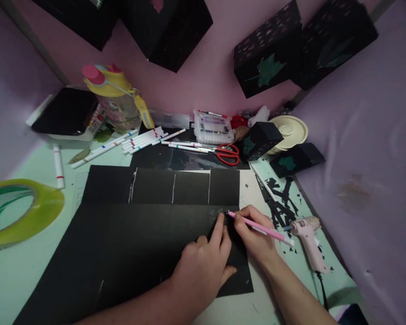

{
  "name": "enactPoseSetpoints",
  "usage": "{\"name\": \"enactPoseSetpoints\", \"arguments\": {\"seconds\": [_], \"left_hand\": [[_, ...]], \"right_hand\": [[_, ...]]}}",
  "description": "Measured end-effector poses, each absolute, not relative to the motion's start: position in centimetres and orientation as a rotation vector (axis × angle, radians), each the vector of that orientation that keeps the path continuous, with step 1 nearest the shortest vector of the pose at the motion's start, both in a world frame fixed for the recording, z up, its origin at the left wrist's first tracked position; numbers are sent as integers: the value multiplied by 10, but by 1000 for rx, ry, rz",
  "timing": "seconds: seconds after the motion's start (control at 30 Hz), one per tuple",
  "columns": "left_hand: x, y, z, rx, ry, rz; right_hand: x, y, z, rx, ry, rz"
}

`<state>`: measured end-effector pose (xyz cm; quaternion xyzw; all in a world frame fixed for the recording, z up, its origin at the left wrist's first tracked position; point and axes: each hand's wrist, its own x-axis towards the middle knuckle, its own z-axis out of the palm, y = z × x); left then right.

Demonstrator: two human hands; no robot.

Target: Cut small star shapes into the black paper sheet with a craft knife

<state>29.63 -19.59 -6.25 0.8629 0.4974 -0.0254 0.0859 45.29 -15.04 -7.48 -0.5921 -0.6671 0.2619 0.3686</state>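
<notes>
A large black paper sheet (131, 239) lies before me, with white lines across its upper strip. My right hand (257, 230) grips a slim pink pen (260, 226), its tip on the sheet near the upper right. Small white outlined shapes (215, 213) are drawn just left of the tip. My left hand (203, 266) rests on the sheet, index finger stretched out to a spot beside the pen tip and thumb apart. Whether a small piece lies under that fingertip is hard to see. White paper (248, 180) shows beneath the sheet's right side.
Yellow-green tape roll (47, 212) at left; white markers (144, 141), red-handled scissors (228, 155) and a clear case (213, 127) behind. Black scraps (282, 203) and a pink glue gun (309, 241) at right. Black boxes (269, 54) hang above; a yellow-topped bottle (118, 99) stands behind.
</notes>
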Motion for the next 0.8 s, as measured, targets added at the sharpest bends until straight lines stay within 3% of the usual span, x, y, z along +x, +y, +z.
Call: {"name": "enactPoseSetpoints", "arguments": {"seconds": [0.8], "left_hand": [[295,-198,-69,2588,1483,-27]], "right_hand": [[455,-151,-77,-1537,-1674,745]]}}
